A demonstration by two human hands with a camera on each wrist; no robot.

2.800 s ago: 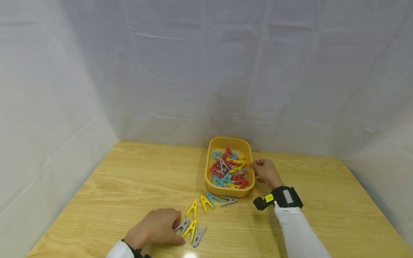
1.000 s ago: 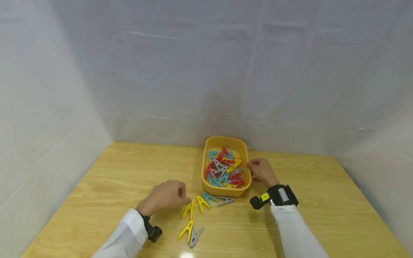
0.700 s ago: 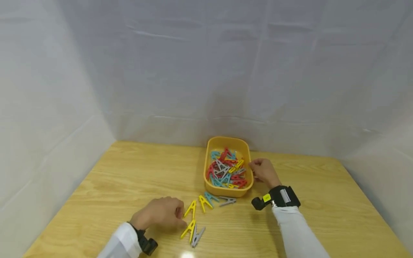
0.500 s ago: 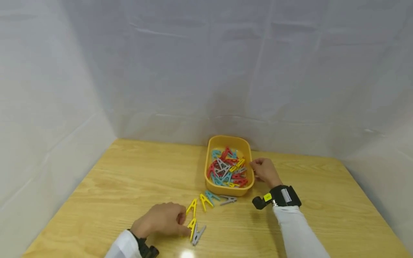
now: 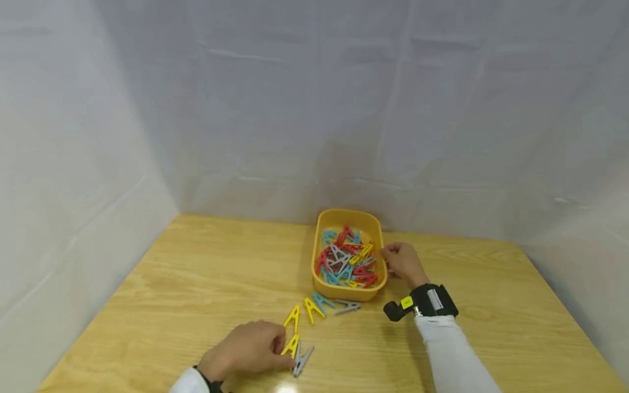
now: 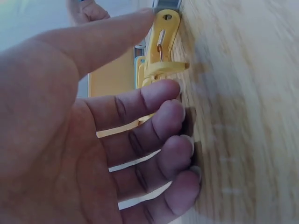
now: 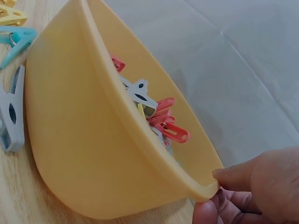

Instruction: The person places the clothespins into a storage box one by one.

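A yellow tub (image 5: 350, 212) full of red, teal, grey and yellow pegs stands at the table's back middle. My right hand (image 5: 386, 254) pinches its right rim (image 7: 205, 189) between thumb and fingers (image 7: 211, 198). My left hand (image 5: 278, 349) lies near the front edge. Its thumb and index finger close on a yellow peg (image 5: 291, 344) that lies on the wood; the left wrist view shows this peg (image 6: 167, 28) between them. A grey peg (image 5: 303, 358) lies right beside it.
More loose pegs lie just in front of the tub: two yellow (image 5: 294, 316) (image 5: 313, 309), one teal (image 5: 321, 299) and one grey (image 5: 348, 307). White cloth walls close off the left, back and right of the wooden table (image 5: 196, 267).
My left hand went up towards the tub, then came back down to the near pegs and closed on the yellow one. One grey peg is gone from that group. The right hand stayed put.
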